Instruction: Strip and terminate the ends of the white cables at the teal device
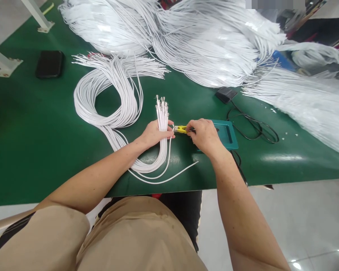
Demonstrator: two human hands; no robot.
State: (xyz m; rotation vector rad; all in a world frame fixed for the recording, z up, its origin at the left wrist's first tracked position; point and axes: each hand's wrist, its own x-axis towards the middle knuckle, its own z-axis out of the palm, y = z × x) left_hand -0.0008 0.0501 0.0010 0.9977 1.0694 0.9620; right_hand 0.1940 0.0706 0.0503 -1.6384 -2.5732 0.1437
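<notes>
My left hand (154, 133) is closed around a bundle of white wires (162, 116), whose stripped ends point up and away from me. One single wire (170, 150) stands apart from the bundle, its end at my left fingertips. In my right hand (205, 135) is a small yellow hand tool with a metal tip, seemingly snips (180, 129); the tip meets or nearly meets that wire's end. The fingers hide most of the tool. Another loose wire (172, 178) curves along the green table (73, 165) toward the right.
A coiled wire bundle (83, 96) lies at left, with large heaps of white wires (203, 45) behind. Under my right hand is a teal tray (228, 133). A black device (226, 94) with a cable, a black box (49, 64) and metal legs (4, 62) also occupy the table.
</notes>
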